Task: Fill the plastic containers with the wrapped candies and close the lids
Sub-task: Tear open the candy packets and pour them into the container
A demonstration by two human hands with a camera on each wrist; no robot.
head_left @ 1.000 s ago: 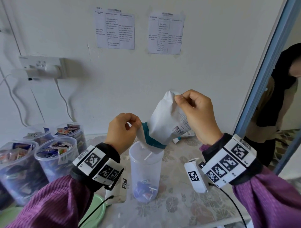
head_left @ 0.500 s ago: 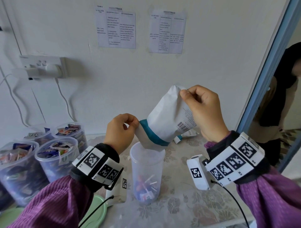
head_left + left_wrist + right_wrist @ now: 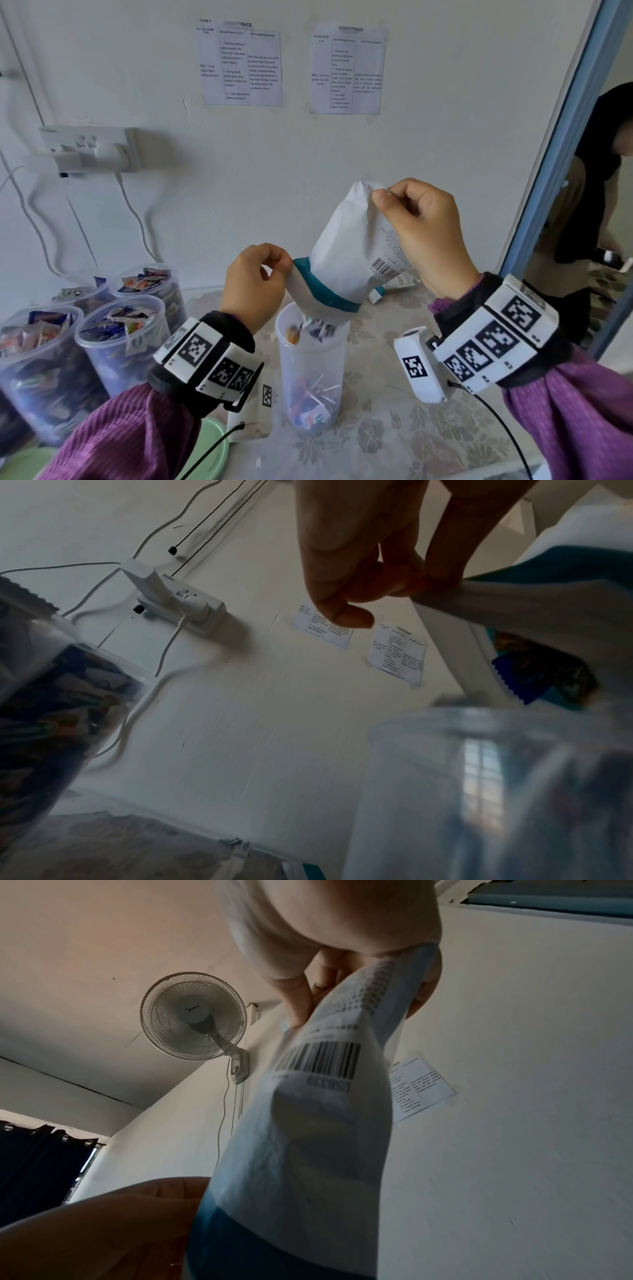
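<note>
A white candy bag [image 3: 352,253] with a teal band hangs upside down, its mouth over a tall clear plastic container [image 3: 310,370] on the table. My right hand [image 3: 421,233] pinches the bag's raised bottom corner. My left hand [image 3: 253,284] pinches the edge of the bag's mouth beside the container rim. Wrapped candies [image 3: 310,330] are dropping from the mouth, and a small heap of them [image 3: 308,407] lies in the container's bottom. In the left wrist view the fingers [image 3: 369,588] pinch the bag's edge [image 3: 514,599] above the container rim [image 3: 496,723]. The right wrist view shows the bag's barcode side [image 3: 318,1064].
Three clear containers full of wrapped candies [image 3: 116,342] stand at the left against the wall. A pale green lid [image 3: 209,452] lies at the near table edge under my left arm. A small tube [image 3: 394,286] lies behind the bag. A person stands at the far right.
My right hand has lifted the bag's bottom higher and tilted it steeper. More candies have fallen in, and the heap in the container has grown.
</note>
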